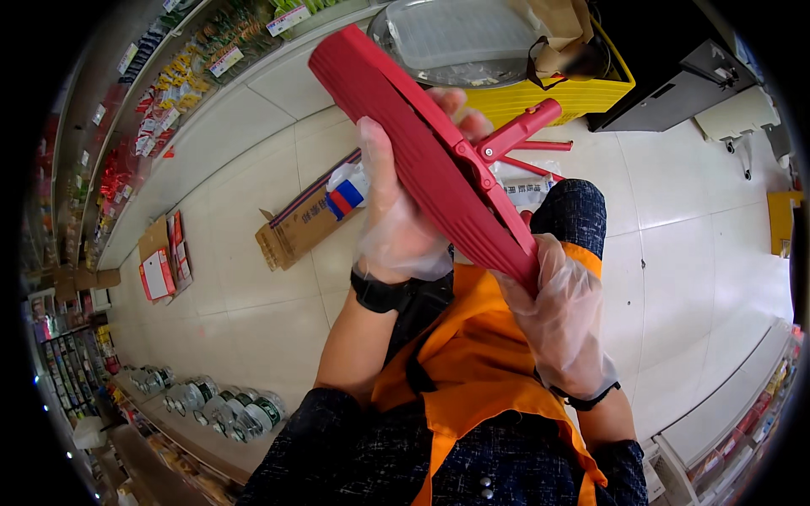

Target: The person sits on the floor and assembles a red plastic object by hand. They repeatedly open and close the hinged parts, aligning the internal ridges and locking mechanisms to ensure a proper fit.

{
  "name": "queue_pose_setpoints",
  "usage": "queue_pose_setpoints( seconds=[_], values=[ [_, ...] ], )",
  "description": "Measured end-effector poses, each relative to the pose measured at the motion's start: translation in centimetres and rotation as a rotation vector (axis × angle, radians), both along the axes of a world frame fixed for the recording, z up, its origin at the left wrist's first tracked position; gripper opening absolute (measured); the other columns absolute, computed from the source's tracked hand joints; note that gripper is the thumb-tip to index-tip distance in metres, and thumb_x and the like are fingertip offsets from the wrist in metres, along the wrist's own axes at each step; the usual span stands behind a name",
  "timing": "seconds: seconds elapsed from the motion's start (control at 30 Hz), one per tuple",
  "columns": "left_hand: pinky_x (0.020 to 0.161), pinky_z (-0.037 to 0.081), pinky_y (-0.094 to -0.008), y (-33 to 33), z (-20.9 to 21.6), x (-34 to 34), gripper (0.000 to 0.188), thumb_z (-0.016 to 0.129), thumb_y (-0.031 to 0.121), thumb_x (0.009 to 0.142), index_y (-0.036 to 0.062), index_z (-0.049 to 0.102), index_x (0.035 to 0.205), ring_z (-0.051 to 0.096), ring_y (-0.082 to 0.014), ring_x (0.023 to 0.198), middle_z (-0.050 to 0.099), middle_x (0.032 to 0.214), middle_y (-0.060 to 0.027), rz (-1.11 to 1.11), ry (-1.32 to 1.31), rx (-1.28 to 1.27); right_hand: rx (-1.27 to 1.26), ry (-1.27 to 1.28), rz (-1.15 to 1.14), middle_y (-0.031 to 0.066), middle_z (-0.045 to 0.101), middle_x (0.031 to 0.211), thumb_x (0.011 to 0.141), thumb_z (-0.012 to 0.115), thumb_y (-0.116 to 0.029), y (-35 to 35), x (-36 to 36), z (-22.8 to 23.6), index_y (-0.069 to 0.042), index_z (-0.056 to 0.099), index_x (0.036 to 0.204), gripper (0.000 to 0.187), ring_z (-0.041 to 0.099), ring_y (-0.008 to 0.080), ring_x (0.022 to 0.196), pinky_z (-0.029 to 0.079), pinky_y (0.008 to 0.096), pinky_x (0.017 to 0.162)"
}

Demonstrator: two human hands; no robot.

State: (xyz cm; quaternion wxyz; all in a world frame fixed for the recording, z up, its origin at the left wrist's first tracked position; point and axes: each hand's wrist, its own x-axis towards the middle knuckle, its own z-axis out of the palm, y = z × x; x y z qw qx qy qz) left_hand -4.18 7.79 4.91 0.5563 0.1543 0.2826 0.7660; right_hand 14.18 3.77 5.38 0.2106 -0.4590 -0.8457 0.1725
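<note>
A red plastic flat mop head [430, 156] is held up in front of me, slanting from upper left to lower right. Its short swivel socket [523, 131] juts out to the right. My left hand [390, 202], in a clear plastic glove, wraps round the middle, with fingertips showing beyond the far edge. At the lower end, my right hand [557, 308] grips the mop head through a similar glove. Behind it, red rods [540, 146] lie low near the floor, beside a long cardboard box [308, 228] with a blue and red piece on it.
A yellow basket [595, 94] at the far side carries a metal tray [396, 51] and a brown paper bag [561, 25]. Shelves of packaged goods [160, 110] line the left. Bottled water packs [236, 409] stand lower left. Flattened red cartons [159, 277] lie on the tiled floor.
</note>
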Motion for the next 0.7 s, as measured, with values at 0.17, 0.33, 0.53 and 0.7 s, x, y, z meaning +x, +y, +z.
queue_pose_setpoints(
  seconds=[0.17,0.33,0.53,0.7],
  values=[
    [0.091,0.051,-0.0357,-0.5,-0.8,-2.4,0.080,0.042,0.084,0.095,0.0080,0.057,0.113,0.056,-0.0202,0.099,0.059,0.105,-0.0050,-0.196,0.029,0.052,0.121,-0.007,0.008,0.0133,0.062,0.074,0.080,0.085,-0.018,-0.1,-0.2,-0.2,0.003,0.059,0.111,0.045,0.065,0.0310,0.065,0.052,0.0397,0.059],
    [0.079,0.047,-0.0296,-1.7,0.5,-1.3,0.069,0.039,0.080,0.099,0.0133,0.052,0.106,0.051,-0.0158,0.090,0.052,0.096,-0.0030,0.000,-0.023,0.051,0.111,0.053,0.111,0.0158,0.066,0.083,0.073,0.085,-0.013,-1.4,-1.0,-0.2,0.005,0.060,0.118,0.055,0.067,0.0323,0.069,0.054,0.0393,0.060],
    [0.070,0.053,-0.0309,-1.9,-1.4,-1.6,0.084,0.034,0.085,0.097,0.0071,0.058,0.119,0.057,-0.0176,0.082,0.058,0.092,-0.0051,-0.041,0.088,-0.009,-0.260,0.136,0.015,0.0235,0.070,0.098,0.080,0.081,-0.017,-1.1,-2.3,-0.1,0.002,0.053,0.134,0.064,0.070,0.0416,0.086,0.058,0.0469,0.077],
    [0.077,0.056,-0.0351,-1.5,-2.0,-0.7,0.106,0.033,0.094,0.088,0.0018,0.057,0.136,0.062,-0.0214,0.084,0.064,0.096,-0.0085,-0.091,0.148,0.083,-0.496,0.151,-0.012,0.0281,0.071,0.109,0.083,0.077,-0.016,-0.9,-0.6,0.2,-0.005,0.045,0.147,0.073,0.070,0.0457,0.100,0.058,0.0488,0.088]
  ],
)
